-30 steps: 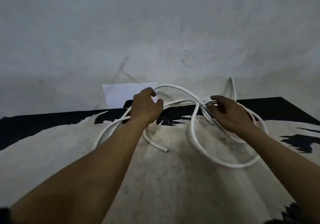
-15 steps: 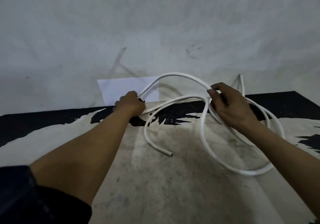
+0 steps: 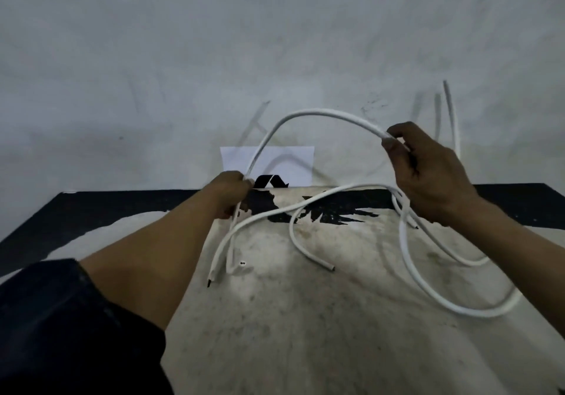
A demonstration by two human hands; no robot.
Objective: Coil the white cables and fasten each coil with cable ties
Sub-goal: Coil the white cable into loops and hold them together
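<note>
The left hand (image 3: 230, 194) is closed in a fist around a white cable (image 3: 321, 114) near the far edge of the table (image 3: 91, 208), and the cable rises from that fist in a high arch to the right hand (image 3: 428, 174). The right hand is lifted above the tabletop, its thumb and fingers pinched on the arch's other end, with further strands passing under the palm. Below the left fist two cut cable ends (image 3: 235, 267) hang down side by side onto the worn, pale surface; one shows two dark cores. A third cut end (image 3: 331, 267) lies near the table's middle, at the tip of a strand that curves back toward the right hand. A wide loose loop (image 3: 458, 309) sags from under the right hand onto the near right part of the table. How many separate cables make up this tangle is hard to tell from here. Another strand (image 3: 451, 110) stands up against the grey wall (image 3: 183, 43) behind the right hand. A white sheet of paper (image 3: 293, 162) leans against the wall behind the table. A dark sleeve (image 3: 61, 318) covers the left upper arm.
</note>
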